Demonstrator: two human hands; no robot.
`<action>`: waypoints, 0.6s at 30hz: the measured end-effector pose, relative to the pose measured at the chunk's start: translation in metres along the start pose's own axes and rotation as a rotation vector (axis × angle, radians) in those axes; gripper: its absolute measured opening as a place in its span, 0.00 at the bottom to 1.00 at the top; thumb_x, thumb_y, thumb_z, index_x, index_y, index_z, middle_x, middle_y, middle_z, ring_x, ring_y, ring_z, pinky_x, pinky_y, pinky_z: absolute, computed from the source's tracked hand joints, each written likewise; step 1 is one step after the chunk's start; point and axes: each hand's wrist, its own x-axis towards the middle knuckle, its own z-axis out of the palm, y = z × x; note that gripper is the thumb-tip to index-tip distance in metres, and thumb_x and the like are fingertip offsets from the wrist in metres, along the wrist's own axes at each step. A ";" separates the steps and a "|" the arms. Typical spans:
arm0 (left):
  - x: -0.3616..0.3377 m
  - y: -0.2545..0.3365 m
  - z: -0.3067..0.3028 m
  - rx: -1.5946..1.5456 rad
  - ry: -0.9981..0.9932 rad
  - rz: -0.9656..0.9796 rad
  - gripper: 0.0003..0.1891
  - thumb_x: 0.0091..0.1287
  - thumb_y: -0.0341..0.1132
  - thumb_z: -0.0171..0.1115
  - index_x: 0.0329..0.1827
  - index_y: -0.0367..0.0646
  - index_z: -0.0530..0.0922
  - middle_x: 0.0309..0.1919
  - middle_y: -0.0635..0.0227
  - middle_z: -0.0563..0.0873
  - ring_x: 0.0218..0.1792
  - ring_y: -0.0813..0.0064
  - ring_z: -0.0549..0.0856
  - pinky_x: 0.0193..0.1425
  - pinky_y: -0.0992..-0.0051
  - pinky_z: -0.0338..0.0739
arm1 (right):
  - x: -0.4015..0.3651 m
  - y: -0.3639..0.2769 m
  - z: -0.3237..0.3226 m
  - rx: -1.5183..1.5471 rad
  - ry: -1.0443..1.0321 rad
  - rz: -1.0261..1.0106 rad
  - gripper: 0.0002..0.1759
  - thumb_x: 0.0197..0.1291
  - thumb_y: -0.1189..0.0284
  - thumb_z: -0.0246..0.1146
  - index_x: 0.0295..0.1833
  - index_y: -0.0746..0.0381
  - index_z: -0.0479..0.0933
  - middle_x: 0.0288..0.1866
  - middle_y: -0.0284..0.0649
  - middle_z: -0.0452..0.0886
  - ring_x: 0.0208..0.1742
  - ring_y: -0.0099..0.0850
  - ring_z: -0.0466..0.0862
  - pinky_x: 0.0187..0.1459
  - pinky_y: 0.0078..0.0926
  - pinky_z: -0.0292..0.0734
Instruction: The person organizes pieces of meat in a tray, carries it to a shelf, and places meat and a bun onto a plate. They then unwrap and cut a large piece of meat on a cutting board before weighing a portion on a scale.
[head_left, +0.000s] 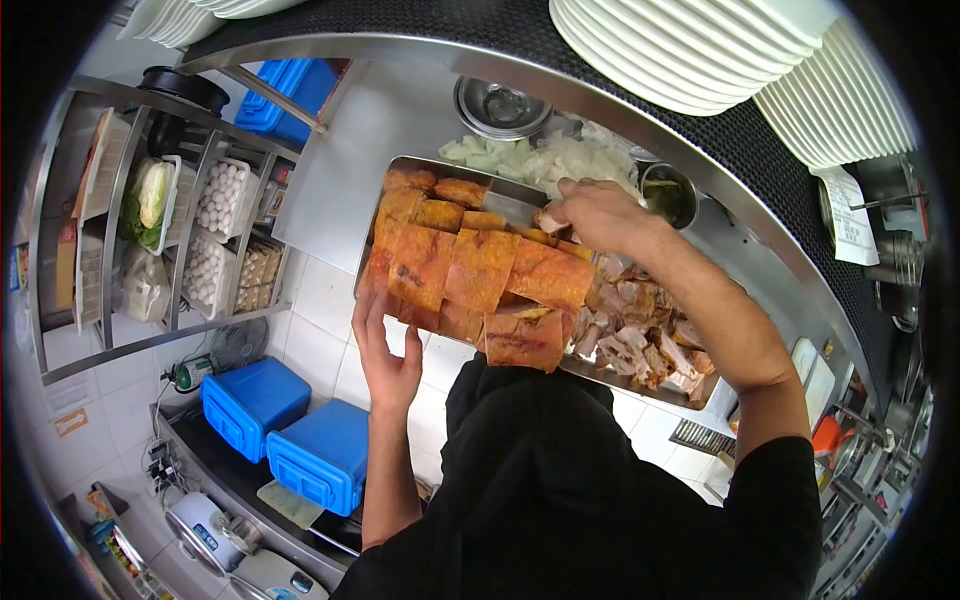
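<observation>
A metal tray (512, 202) holds large slabs of orange-brown roasted meat (482, 268) with skin side up, layered over its left and middle part. Chopped meat chunks (640, 335) are heaped in its right part. My right hand (603, 214) reaches over the far side of the tray, its fingers closed on a small piece of meat (548, 222). At the tray's left near corner is my left hand (385, 345), thumb apart and fingers stretched along the edge of the slabs, fingertips right at the meat.
Behind the tray lie plastic bags (585, 160), metal bowls (500, 105) and a container with green contents (668, 195). Stacked plates (690, 50) stand on the shelf above. Left are a rack with eggs (222, 200) and blue lidded bins (320, 455).
</observation>
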 end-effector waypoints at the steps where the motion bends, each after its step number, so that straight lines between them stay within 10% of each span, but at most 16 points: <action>1: 0.000 0.000 0.000 -0.001 -0.002 0.002 0.35 0.64 0.20 0.65 0.77 0.41 0.70 0.77 0.48 0.69 0.80 0.45 0.67 0.83 0.54 0.64 | 0.000 -0.002 0.003 0.006 0.019 -0.002 0.13 0.64 0.73 0.62 0.51 0.58 0.88 0.58 0.51 0.83 0.62 0.50 0.84 0.63 0.43 0.79; 8: 0.001 0.001 0.003 -0.005 -0.010 -0.010 0.35 0.63 0.22 0.67 0.76 0.42 0.71 0.77 0.48 0.69 0.79 0.44 0.68 0.82 0.54 0.66 | -0.002 -0.026 -0.015 0.083 0.022 0.009 0.15 0.69 0.68 0.63 0.58 0.61 0.84 0.57 0.51 0.83 0.63 0.50 0.83 0.64 0.46 0.78; 14: 0.018 0.021 0.005 0.112 -0.085 0.155 0.41 0.56 0.35 0.79 0.76 0.47 0.73 0.77 0.52 0.70 0.77 0.44 0.69 0.83 0.44 0.59 | -0.032 -0.058 -0.014 0.157 -0.040 0.021 0.42 0.66 0.46 0.69 0.71 0.70 0.74 0.66 0.61 0.79 0.71 0.55 0.78 0.74 0.46 0.72; 18: 0.049 0.063 0.011 0.208 -0.332 0.251 0.50 0.55 0.44 0.82 0.82 0.50 0.66 0.80 0.53 0.66 0.81 0.45 0.64 0.86 0.39 0.48 | -0.036 -0.058 -0.011 0.217 -0.034 0.068 0.32 0.70 0.52 0.67 0.67 0.68 0.78 0.63 0.56 0.81 0.66 0.54 0.80 0.68 0.47 0.76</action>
